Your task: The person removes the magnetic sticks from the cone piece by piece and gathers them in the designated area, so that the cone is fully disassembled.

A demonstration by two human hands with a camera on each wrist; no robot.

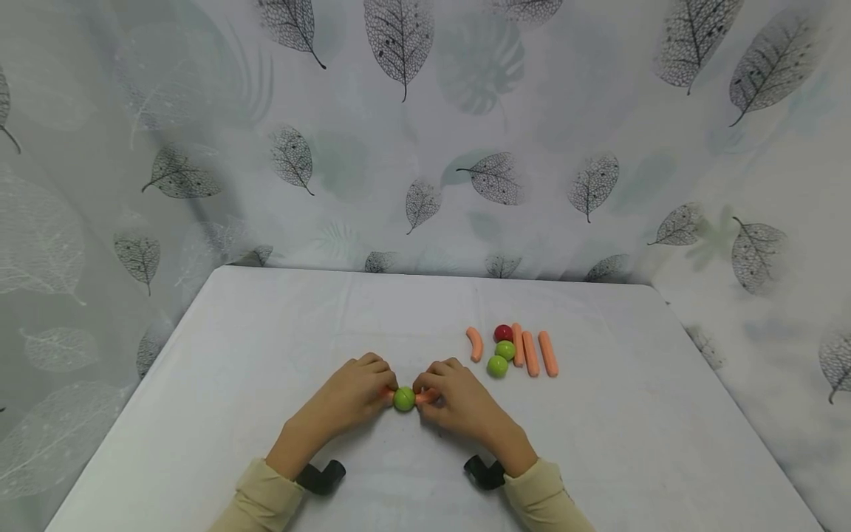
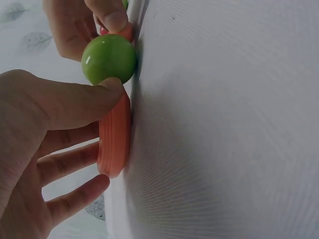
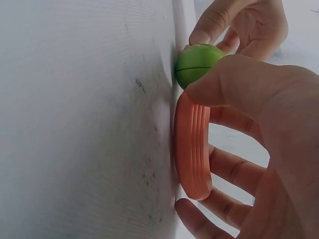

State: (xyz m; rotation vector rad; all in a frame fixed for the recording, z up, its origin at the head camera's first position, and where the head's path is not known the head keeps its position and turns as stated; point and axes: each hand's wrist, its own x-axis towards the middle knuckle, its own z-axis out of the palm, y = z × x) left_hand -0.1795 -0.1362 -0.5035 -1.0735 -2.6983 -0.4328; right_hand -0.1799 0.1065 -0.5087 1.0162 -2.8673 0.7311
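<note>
A glossy green ball sits on the white cloth between my two hands, a seam line running across it. My left hand pinches an orange sausage-shaped piece lengthwise, thumb near the end by the ball and fingers behind it. On the other side, my right hand pinches a second, curved orange piece with grooves along its side. Both pieces lie close along the cloth, their inner ends right at the ball. In the head view the fingers hide most of both pieces.
Right of the hands, a red ball and two green balls stand in a row. Beside them lie several straight orange sticks and one curved orange piece. A leaf-patterned curtain hangs behind the white table.
</note>
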